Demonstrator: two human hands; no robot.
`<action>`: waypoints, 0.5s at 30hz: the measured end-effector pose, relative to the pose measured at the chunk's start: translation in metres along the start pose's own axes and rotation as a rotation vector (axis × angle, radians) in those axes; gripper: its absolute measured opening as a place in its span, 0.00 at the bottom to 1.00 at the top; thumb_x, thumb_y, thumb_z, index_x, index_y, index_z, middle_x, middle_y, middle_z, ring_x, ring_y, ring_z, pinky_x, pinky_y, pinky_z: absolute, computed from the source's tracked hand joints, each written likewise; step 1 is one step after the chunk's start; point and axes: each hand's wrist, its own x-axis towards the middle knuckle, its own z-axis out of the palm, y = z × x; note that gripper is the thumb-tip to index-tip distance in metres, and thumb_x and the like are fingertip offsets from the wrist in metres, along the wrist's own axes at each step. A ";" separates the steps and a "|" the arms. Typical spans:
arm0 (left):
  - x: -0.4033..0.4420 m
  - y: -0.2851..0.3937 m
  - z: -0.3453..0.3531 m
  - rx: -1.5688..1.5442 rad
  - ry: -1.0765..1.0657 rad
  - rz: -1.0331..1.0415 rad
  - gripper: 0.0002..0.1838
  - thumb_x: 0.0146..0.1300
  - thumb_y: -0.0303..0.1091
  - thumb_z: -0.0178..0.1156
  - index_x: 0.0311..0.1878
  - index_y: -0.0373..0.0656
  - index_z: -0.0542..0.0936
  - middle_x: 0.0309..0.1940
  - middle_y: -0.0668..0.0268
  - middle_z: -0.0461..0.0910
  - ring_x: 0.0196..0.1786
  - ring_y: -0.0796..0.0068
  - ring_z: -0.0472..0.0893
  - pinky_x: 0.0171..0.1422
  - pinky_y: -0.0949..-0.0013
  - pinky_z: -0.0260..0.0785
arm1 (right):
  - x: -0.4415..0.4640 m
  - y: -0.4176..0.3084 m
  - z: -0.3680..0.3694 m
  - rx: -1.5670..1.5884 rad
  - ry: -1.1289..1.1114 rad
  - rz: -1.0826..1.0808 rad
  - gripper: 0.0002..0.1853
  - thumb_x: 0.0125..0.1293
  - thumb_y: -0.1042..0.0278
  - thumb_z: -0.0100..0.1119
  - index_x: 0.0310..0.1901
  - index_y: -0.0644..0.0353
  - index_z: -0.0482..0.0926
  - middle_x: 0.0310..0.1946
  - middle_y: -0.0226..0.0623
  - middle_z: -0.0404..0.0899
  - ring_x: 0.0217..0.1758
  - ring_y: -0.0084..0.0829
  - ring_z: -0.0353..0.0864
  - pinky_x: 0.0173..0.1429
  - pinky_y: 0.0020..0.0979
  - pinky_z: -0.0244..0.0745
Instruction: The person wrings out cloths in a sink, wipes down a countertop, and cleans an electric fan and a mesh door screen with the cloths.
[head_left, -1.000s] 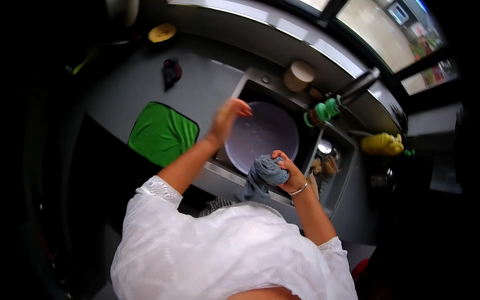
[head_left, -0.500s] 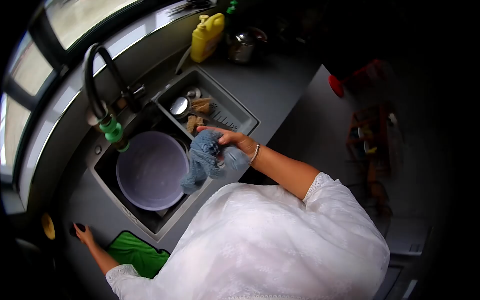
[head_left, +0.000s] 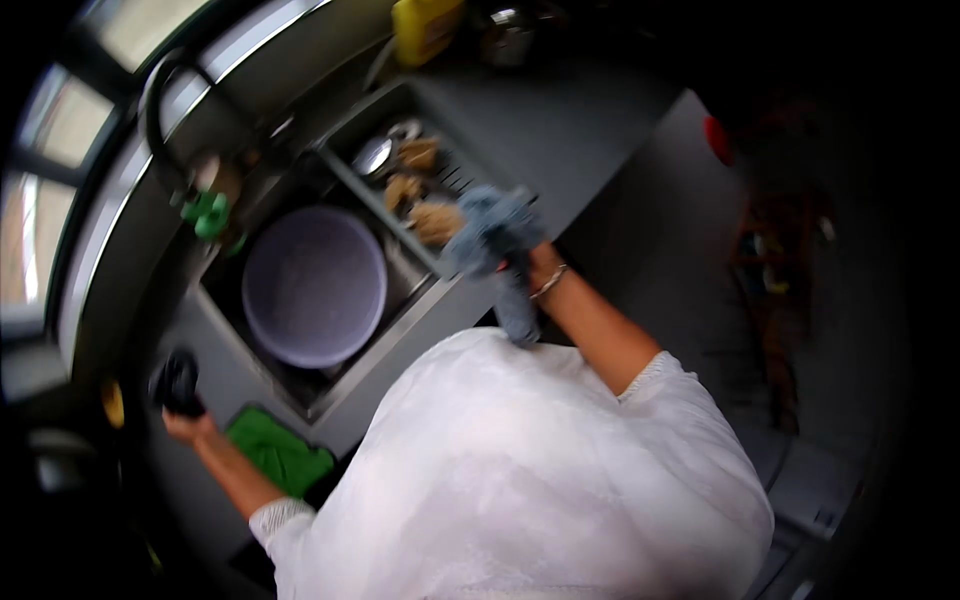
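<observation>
A bunched blue-grey cloth (head_left: 495, 222) hangs from my right hand (head_left: 543, 264), whose fingers are closed on it. The cloth is beside the near edge of the grey drain tray (head_left: 345, 165), partly covering it. Low on the left, my left hand (head_left: 188, 426) grips a black object (head_left: 176, 380), blurred, its kind unclear, above the counter. Between my hands, a round pale purple basin (head_left: 379, 270) stands in the sink (head_left: 360, 382). In the tray lie several brown crumpled pieces (head_left: 436, 222) and a round shiny metal piece (head_left: 375, 156).
A black faucet (head_left: 152, 115) with a green nozzle (head_left: 207, 214) arches at the sink's left. A green cloth (head_left: 275, 452) lies near my left forearm. Farther back stand a yellow jug (head_left: 427, 32) and a metal pot (head_left: 508, 38). Windows line the upper left.
My right hand has moved right with the blue-grey cloth, away from the basin, uncovering another brown piece. My left hand has raised the black object. The camera view has shifted too.
</observation>
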 end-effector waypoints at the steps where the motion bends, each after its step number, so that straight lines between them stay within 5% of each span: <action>1: -0.014 -0.008 -0.002 -0.079 -0.215 -0.019 0.17 0.65 0.39 0.49 0.48 0.39 0.81 0.43 0.63 0.81 0.42 0.66 0.81 0.48 0.65 0.75 | -0.001 -0.005 -0.010 0.013 -0.016 0.025 0.25 0.66 0.44 0.52 0.49 0.61 0.75 0.33 0.39 0.81 0.26 0.28 0.80 0.27 0.29 0.78; 4: -0.138 -0.010 0.075 -0.149 -0.306 -0.143 0.20 0.62 0.35 0.48 0.57 0.45 0.76 0.48 0.63 0.80 0.48 0.66 0.82 0.53 0.61 0.78 | -0.005 -0.014 -0.012 -0.012 -0.084 0.033 0.25 0.66 0.41 0.48 0.44 0.59 0.75 0.26 0.36 0.79 0.23 0.27 0.76 0.27 0.27 0.72; 7: -0.242 -0.028 0.127 -0.118 -0.492 -0.244 0.24 0.57 0.30 0.51 0.60 0.48 0.72 0.56 0.58 0.75 0.54 0.62 0.80 0.54 0.61 0.79 | -0.011 -0.019 0.023 -0.177 -0.107 -0.037 0.22 0.68 0.43 0.48 0.44 0.57 0.76 0.32 0.34 0.79 0.28 0.24 0.78 0.28 0.26 0.73; 10: -0.304 -0.068 0.144 -0.146 -0.739 -0.411 0.23 0.63 0.41 0.56 0.61 0.48 0.72 0.55 0.62 0.74 0.57 0.65 0.77 0.52 0.62 0.77 | -0.004 -0.006 0.069 -0.391 -0.345 0.031 0.19 0.67 0.51 0.57 0.52 0.54 0.71 0.39 0.34 0.78 0.32 0.24 0.79 0.32 0.27 0.77; 12: -0.349 -0.088 0.158 -0.184 -0.805 -0.434 0.36 0.63 0.57 0.57 0.68 0.47 0.63 0.64 0.63 0.67 0.66 0.65 0.67 0.66 0.59 0.64 | -0.016 0.015 0.109 -0.540 -0.419 0.034 0.21 0.67 0.56 0.59 0.57 0.56 0.68 0.45 0.32 0.77 0.45 0.22 0.78 0.46 0.25 0.77; 15: -0.368 -0.099 0.156 -0.199 -0.776 -0.350 0.46 0.55 0.61 0.64 0.69 0.44 0.60 0.67 0.66 0.62 0.72 0.68 0.58 0.74 0.60 0.50 | -0.012 0.057 0.120 -1.128 -0.814 -0.380 0.20 0.73 0.57 0.48 0.59 0.60 0.72 0.56 0.40 0.72 0.63 0.32 0.69 0.68 0.32 0.60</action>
